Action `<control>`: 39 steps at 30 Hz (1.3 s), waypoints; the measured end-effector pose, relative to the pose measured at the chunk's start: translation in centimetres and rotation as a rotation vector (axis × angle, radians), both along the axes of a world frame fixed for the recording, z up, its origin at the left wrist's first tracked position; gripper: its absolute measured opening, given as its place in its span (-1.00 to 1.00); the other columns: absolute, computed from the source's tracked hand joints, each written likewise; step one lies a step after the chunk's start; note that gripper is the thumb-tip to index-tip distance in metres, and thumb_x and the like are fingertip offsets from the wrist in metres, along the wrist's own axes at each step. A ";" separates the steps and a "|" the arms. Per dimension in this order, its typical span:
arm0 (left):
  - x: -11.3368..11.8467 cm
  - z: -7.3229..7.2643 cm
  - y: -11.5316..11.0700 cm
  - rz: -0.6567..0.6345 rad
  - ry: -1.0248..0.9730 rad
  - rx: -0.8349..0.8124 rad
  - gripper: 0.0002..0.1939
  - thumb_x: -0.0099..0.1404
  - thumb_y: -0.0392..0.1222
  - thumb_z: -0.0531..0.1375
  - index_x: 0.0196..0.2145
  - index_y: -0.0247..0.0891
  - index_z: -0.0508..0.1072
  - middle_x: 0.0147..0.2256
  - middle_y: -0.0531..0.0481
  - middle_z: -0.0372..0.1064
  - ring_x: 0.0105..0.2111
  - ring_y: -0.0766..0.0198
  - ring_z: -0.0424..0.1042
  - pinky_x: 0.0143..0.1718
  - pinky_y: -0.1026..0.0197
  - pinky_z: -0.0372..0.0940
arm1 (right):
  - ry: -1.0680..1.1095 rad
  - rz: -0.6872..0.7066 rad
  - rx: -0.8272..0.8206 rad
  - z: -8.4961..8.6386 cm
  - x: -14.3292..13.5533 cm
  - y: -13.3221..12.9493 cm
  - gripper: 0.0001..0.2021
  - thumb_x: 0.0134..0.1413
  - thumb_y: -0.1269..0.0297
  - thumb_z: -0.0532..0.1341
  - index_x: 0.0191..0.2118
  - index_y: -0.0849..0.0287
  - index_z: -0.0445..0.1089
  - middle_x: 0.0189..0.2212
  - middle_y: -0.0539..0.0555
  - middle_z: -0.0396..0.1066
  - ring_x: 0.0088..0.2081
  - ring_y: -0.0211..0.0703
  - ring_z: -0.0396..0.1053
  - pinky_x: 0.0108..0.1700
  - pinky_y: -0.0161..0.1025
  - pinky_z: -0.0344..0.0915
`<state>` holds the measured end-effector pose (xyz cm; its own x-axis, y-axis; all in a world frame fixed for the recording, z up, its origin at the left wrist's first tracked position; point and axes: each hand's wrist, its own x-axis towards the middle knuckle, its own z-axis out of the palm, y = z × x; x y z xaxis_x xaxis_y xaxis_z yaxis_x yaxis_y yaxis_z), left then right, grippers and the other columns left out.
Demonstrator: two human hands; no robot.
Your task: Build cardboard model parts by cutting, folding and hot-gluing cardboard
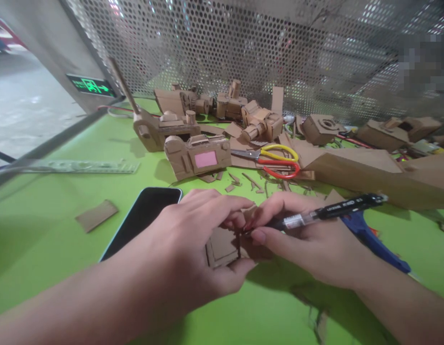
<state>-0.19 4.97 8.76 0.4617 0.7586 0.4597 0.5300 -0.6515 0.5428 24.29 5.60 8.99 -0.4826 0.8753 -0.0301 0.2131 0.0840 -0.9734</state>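
My left hand (203, 235) is wrapped round a small framed cardboard piece (223, 247), with the thumb along its near edge and the fingers over its far side. A black pen (336, 210) is pinched in my right hand (297, 230), its tip pointing left at the edge of the cardboard piece. The exact tip contact is hidden by the fingers. Just beyond my hands stands a cardboard model camera (198, 158) with a pink rectangle on its back. Left of my left hand lies a phone (146, 211) with a dark screen.
Yellow-and-red-handled scissors (279, 160) lie among cardboard scraps behind my hands. Further back stand several cardboard models (263, 120) along a perforated metal panel (207, 43). A clear ruler (99, 166) and a cardboard scrap (96, 215) lie left; a blue-handled tool (376, 242) lies right.
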 end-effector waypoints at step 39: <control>-0.2 0.0 0.0 -0.009 -0.005 -0.013 -0.74 0.22 -0.25 0.41 -0.10 -0.12 0.63 -0.21 0.07 0.76 -0.27 0.21 0.70 -0.16 0.21 0.58 | -0.018 0.017 0.004 0.4 0.4 0.5 -0.85 0.28 0.31 0.52 -0.27 0.09 0.55 -0.36 0.01 0.63 -0.40 -0.17 0.48 -0.40 -0.28 0.37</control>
<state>-0.38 4.93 8.81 0.4660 0.7604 0.4524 0.5211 -0.6491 0.5541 24.69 6.08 9.37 -0.4971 0.8670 -0.0357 0.2289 0.0913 -0.9692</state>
